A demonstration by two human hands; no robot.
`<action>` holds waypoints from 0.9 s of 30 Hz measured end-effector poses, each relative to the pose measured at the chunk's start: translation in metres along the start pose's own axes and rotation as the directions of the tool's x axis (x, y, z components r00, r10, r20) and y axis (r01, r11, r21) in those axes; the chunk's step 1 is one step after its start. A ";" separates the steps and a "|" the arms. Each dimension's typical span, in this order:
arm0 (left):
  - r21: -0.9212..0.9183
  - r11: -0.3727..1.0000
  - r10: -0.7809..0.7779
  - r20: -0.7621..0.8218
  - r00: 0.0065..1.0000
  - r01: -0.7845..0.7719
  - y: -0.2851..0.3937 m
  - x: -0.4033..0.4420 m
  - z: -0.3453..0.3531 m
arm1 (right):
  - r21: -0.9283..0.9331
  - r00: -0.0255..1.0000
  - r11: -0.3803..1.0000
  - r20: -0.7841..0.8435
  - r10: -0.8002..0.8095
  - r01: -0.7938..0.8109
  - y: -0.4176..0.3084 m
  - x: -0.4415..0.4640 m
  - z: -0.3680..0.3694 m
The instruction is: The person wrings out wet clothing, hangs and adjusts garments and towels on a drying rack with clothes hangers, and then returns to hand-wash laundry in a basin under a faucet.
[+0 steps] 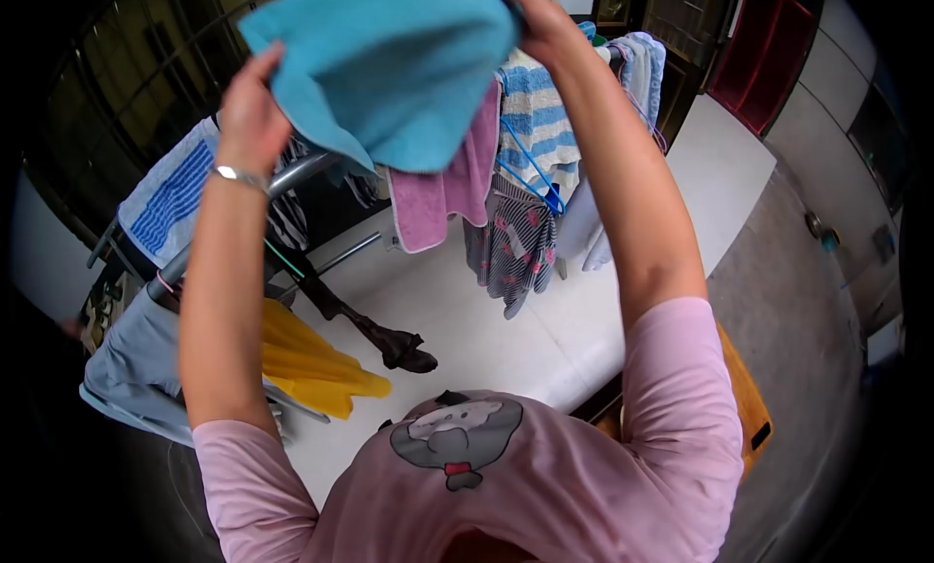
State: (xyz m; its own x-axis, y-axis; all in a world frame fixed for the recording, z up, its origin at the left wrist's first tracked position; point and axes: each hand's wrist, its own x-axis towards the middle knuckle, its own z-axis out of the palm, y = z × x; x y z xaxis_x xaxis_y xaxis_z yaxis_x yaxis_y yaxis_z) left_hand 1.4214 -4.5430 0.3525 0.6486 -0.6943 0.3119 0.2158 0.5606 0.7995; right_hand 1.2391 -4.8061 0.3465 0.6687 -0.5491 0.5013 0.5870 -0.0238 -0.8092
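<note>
A teal towel (399, 76) is stretched in the air between my hands, above a metal drying rack (304, 172). My left hand (255, 120), with a silver bracelet at its wrist, is closed on the towel's left edge. At the upper right corner, my right hand (543, 26) grips the cloth; some of its fingers are hidden. Just below the towel hang a pink towel (440, 208) and a blue-and-white striped towel (540, 115). A blue hanger (530, 169) is in front of the striped one, over a dark flowered garment (513, 237).
Left on the rack are another striped towel (173, 198), a grey-blue garment (141, 363) and a yellow cloth (311, 359). Something dark (375, 334) dangles near the middle. A white surface (574, 320) lies beneath, with a wooden piece (744, 398) at right and a red cabinet (764, 57) behind.
</note>
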 end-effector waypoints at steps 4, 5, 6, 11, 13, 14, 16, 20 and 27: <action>0.039 0.919 -0.382 -0.149 0.912 0.391 -0.081 -0.055 -0.017 | -0.056 0.821 0.823 -0.129 0.555 -0.565 0.053 -0.065 -0.080; 0.060 0.901 -0.420 -0.140 0.897 0.431 -0.102 -0.059 -0.030 | -0.013 0.774 0.780 -0.126 0.620 -0.626 0.064 -0.077 -0.086; 0.067 0.878 -0.459 -0.163 0.873 0.474 -0.113 -0.064 -0.031 | -0.015 0.756 0.756 -0.045 0.653 -0.654 0.073 -0.086 -0.089; 0.133 0.865 -0.474 -0.099 0.875 0.484 -0.134 -0.058 -0.022 | -0.338 0.856 0.789 -0.122 0.503 -0.512 0.103 -0.095 -0.074; 0.158 0.894 -0.414 -0.061 0.908 0.419 -0.138 -0.048 -0.018 | -0.331 0.917 0.856 -0.104 0.386 -0.398 0.104 -0.095 -0.056; 0.138 0.892 -0.429 -0.046 0.902 0.431 -0.139 -0.045 -0.016 | -0.312 0.916 0.862 -0.130 0.379 -0.400 0.111 -0.091 -0.052; 0.131 0.882 -0.451 -0.049 0.891 0.453 -0.144 -0.041 -0.016 | -0.276 0.914 0.873 -0.181 0.363 -0.401 0.131 -0.085 -0.049; 0.305 0.826 -0.451 -0.147 0.881 0.474 -0.143 -0.040 -0.023 | -0.149 0.900 0.893 -0.175 0.399 -0.425 0.141 -0.080 -0.048; 0.236 0.915 -0.327 -0.039 0.944 0.327 -0.139 -0.035 -0.047 | -0.391 0.892 0.818 -0.019 0.452 -0.422 0.076 -0.087 -0.027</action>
State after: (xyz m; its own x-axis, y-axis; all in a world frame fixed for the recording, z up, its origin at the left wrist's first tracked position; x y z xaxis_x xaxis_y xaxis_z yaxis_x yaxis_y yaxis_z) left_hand 1.4032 -4.5755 0.2067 0.5704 -0.8213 0.0125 0.2377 0.1796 0.9546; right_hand 1.2132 -4.7825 0.2328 0.8529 -0.5165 0.0760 0.0192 -0.1145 -0.9932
